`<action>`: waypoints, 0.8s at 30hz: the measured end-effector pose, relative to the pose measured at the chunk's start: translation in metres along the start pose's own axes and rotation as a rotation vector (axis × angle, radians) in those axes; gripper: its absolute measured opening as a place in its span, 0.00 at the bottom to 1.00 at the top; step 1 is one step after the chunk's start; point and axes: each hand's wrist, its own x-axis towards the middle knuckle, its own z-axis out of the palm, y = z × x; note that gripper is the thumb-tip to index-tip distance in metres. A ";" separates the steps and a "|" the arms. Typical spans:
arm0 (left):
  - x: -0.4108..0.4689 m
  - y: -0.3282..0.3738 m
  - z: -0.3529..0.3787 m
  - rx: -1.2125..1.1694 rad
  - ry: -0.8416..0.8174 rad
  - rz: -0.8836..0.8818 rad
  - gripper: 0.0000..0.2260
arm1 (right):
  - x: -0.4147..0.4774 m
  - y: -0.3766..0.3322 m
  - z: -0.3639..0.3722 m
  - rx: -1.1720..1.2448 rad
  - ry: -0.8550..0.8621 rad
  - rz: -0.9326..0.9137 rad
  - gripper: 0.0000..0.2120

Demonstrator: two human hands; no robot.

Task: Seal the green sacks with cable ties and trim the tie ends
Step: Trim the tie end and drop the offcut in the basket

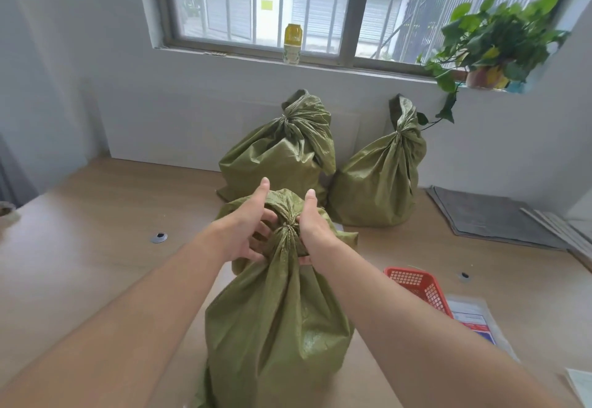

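A green woven sack (278, 321) stands on the wooden table right in front of me, its neck bunched tight. My left hand (248, 228) and my right hand (312, 228) curl round that neck from either side, thumbs pointing up. No cable tie shows at the neck; my fingers hide that spot. Two more green sacks stand against the wall behind, one in the middle (282, 154) and one to its right (381, 177), both with gathered necks.
A red mesh basket (419, 286) sits to the right of the near sack, with a plastic packet (474, 321) beside it. Grey sheets (493, 215) lie at far right. A bottle (292, 44) and a potted plant (490, 48) stand on the windowsill.
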 end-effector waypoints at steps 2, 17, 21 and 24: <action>-0.002 0.007 -0.012 -0.001 0.010 0.017 0.42 | -0.002 -0.012 0.008 -0.005 -0.004 -0.018 0.45; 0.002 0.066 -0.177 0.017 0.094 0.158 0.42 | -0.011 -0.120 0.149 0.078 -0.029 -0.140 0.41; 0.009 0.095 -0.235 0.100 0.083 0.205 0.41 | -0.007 -0.157 0.202 0.159 0.010 -0.167 0.40; 0.017 0.111 -0.278 0.125 0.115 0.241 0.39 | 0.000 -0.184 0.244 0.191 0.024 -0.173 0.40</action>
